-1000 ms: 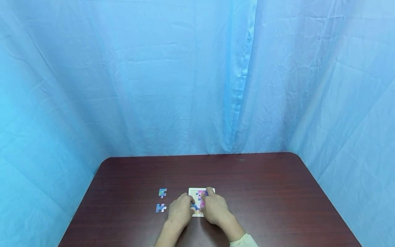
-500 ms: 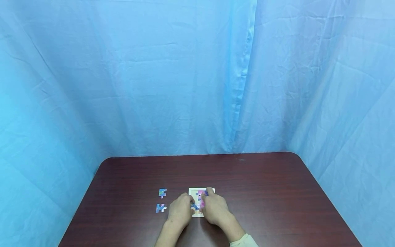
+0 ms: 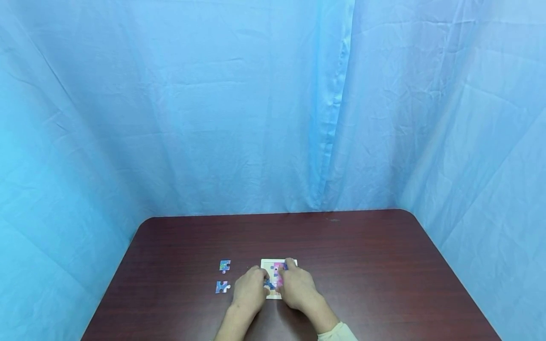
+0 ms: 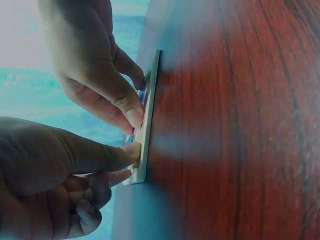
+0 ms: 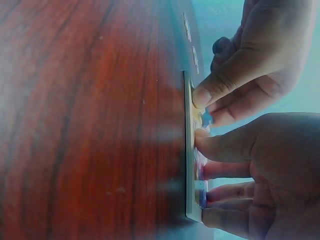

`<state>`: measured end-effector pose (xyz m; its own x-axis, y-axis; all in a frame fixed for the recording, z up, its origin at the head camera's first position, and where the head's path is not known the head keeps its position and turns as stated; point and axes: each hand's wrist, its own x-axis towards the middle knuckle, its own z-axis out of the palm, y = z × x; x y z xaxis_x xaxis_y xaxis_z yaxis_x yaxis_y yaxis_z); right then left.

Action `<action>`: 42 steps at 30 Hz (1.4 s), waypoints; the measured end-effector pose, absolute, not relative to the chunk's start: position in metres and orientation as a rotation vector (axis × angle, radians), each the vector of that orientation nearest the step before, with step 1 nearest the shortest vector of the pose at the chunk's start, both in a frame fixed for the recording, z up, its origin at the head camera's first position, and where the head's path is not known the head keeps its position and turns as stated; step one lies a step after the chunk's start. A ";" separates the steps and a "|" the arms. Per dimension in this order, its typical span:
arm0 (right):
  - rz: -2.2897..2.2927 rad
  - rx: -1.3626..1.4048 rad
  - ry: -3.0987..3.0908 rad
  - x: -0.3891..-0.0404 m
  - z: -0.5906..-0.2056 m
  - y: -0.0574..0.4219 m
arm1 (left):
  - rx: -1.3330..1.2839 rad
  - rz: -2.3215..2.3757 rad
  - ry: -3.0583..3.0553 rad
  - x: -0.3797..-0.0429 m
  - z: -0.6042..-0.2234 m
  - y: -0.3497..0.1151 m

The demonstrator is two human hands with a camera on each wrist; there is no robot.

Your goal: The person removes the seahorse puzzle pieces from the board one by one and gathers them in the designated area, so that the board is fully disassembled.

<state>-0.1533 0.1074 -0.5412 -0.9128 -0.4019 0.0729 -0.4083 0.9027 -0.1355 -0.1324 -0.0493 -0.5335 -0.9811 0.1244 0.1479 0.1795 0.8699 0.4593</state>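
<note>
A small white-framed jigsaw tray (image 3: pixel 267 261) lies on the table, with pink and blue pieces fitted in its right part. Bare cream backing shows at its upper left. My left hand (image 3: pixel 249 290) bends over the lower left of the tray, thumb and forefinger pinching a blue puzzle piece (image 3: pixel 269 285) low in the frame. My right hand (image 3: pixel 297 287) rests on the right side; in the right wrist view its thumb (image 5: pixel 205 140) and spread fingers press on the pieces, hiding several of them. Both thumbs sit near the tray's near edge.
Two loose puzzle pieces lie left of the tray, a blue-green one (image 3: pixel 224 265) farther back and a blue-pink one (image 3: pixel 221 287) nearer. The dark brown table (image 3: pixel 367 255) has rounded far corners. Light blue curtains (image 3: pixel 239 118) surround it.
</note>
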 end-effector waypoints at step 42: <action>0.289 0.643 -3.046 -0.154 -0.540 0.108 | -0.223 -1.153 -2.841 -0.124 -0.534 -0.076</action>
<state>-0.1543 0.1075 -0.5396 -0.9153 -0.3994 0.0528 -0.4022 0.8982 -0.1773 -0.1243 -0.0764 -0.5339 -0.9872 0.1088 0.1164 0.1591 0.7087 0.6873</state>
